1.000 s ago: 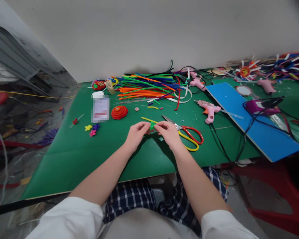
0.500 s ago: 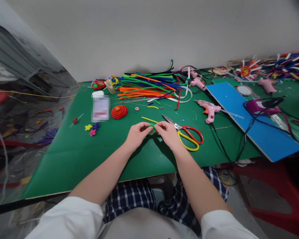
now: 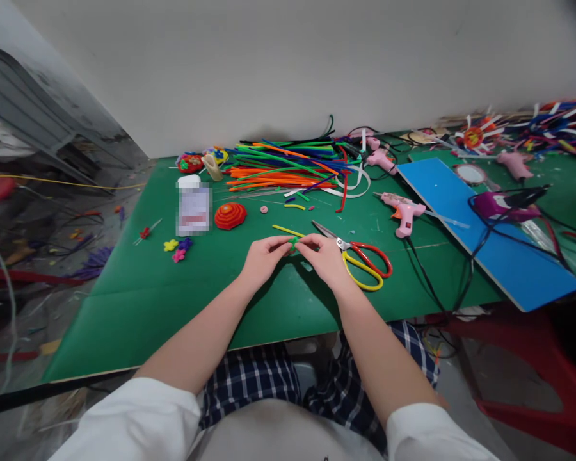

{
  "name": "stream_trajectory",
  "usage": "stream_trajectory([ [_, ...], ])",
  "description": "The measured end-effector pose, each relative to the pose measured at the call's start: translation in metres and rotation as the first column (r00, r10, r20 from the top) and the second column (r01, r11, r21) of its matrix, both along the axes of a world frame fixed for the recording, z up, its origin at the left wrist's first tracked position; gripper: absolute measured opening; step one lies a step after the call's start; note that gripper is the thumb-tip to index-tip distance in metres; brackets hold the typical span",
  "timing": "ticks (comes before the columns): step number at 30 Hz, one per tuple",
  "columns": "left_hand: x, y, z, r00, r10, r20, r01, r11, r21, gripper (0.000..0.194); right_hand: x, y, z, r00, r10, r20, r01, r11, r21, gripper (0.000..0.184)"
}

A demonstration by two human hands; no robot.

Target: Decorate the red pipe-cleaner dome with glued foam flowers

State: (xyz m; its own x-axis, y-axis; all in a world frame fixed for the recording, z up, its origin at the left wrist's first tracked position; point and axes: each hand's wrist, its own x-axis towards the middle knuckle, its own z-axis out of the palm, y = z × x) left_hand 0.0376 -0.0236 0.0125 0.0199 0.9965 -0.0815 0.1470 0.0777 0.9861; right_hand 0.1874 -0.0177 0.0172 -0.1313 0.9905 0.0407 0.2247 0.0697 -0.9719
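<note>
Between the fingertips of my left hand (image 3: 265, 259) and my right hand (image 3: 324, 256) is a small green pipe-cleaner piece (image 3: 294, 242), pinched from both sides. It looks like a little flower, though the fingers cover part of it. Just beyond my hands lies a yellow pipe-cleaner length (image 3: 288, 231). Scissors (image 3: 345, 246) with one red and one yellow handle rest beside my right hand, blades apart. To the left sit a yellow flower (image 3: 171, 246), a blue flower (image 3: 185, 243) and a pink flower (image 3: 178, 255). A red-orange coiled dome (image 3: 230, 216) stands behind them.
A heap of coloured pipe cleaners (image 3: 283, 168) lies by the wall. A white-capped bottle (image 3: 189, 182) stands at left. On the right are a pink glue gun (image 3: 403, 211) with its cord, a blue board (image 3: 499, 250) and a purple device (image 3: 496, 208) on it.
The fingertips have shifted slightly around the green piece, with my right fingers moving a little closer to the left ones. Everything else on the table stays put.
</note>
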Motion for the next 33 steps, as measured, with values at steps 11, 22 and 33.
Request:
stream_trajectory([
  [11, 0.004, -0.003, 0.008, 0.997, -0.077, 0.002, 0.077, 0.993, 0.09, 0.043, -0.001, 0.003, -0.008, 0.994, 0.009, -0.108, -0.02, 0.995, -0.099, 0.021],
  [22, 0.005, -0.006, 0.004, 0.987, -0.065, -0.144, 0.09, 0.981, 0.172, 0.046, 0.0, 0.002, -0.009, 0.996, 0.064, 0.059, -0.062, 0.997, -0.034, 0.015],
  [33, 0.01, -0.004, 0.001, 1.0, 0.005, -0.016, -0.004, 0.995, 0.097, 0.04, -0.007, -0.002, -0.004, 0.995, -0.024, 0.097, 0.021, 0.999, 0.029, 0.012],
])
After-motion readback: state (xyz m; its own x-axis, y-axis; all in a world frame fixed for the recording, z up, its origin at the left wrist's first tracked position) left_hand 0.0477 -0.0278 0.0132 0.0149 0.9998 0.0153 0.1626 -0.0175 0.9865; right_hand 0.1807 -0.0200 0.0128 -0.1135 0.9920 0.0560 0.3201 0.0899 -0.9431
